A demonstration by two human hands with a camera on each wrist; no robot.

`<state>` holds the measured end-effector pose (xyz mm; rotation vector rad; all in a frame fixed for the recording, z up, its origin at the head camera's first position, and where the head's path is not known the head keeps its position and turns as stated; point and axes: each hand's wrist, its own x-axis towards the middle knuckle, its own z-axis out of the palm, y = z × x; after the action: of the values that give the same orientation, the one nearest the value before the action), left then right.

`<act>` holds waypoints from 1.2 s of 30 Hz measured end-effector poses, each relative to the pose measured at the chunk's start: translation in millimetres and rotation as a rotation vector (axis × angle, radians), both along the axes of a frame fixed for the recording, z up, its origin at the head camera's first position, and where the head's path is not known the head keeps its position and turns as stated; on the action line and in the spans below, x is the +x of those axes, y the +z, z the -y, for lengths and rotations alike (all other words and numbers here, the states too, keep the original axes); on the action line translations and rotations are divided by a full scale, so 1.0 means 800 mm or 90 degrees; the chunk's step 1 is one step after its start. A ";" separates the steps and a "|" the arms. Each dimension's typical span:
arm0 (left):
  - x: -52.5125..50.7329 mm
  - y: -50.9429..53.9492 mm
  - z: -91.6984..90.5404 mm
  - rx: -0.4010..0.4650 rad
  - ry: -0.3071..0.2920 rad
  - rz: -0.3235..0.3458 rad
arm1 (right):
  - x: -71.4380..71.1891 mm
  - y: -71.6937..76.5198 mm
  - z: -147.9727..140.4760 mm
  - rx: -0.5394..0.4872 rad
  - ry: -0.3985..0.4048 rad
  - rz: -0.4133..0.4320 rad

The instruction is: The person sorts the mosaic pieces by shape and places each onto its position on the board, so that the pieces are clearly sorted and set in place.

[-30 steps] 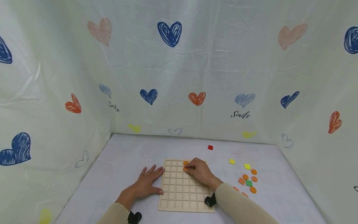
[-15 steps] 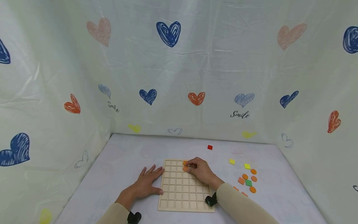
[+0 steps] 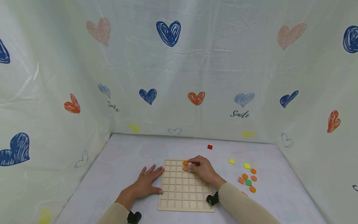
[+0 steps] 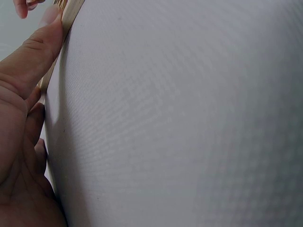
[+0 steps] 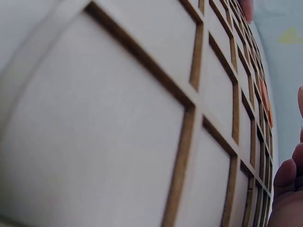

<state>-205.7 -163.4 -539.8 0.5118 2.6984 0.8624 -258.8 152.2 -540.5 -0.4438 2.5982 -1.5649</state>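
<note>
Early going, I'd judge: two orange discs [image 3: 185, 168] in far cells of the gridded wooden board [image 3: 178, 188]; loose discs [image 3: 252, 189] and square tiles [image 3: 248, 182] right on the desk [image 3: 134, 147], seemingly unplaced. Left hand [image 3: 145, 184] spread, touching board's left edge. Right hand [image 3: 205, 170] beside the set discs, finger and thumb parted, nothing seen held.

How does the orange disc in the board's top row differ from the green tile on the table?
The orange disc is round, while the green tile has four corners. The disc lies on the wooden board, near the right hand; the tile lies on the table, among loose orange pieces. Both are flat.
</note>
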 end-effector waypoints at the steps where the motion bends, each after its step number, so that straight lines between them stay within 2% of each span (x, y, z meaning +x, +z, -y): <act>1: 0.000 0.001 0.000 -0.001 0.000 -0.001 | 0.000 0.001 0.000 -0.001 -0.003 -0.002; 13: 0.000 0.002 0.002 -0.008 0.002 -0.001 | 0.007 0.019 -0.008 -0.005 -0.057 0.008; 20: 0.001 0.006 0.003 0.001 0.001 0.000 | 0.008 0.024 -0.019 0.004 -0.074 -0.008; 36: 0.000 0.000 0.001 0.002 0.002 -0.001 | 0.020 0.035 -0.061 -0.002 -0.111 -0.003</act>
<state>-206.0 -163.9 -539.6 0.5086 2.7003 0.8682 -242.8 201.0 -512.4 -0.2260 2.7029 -1.6178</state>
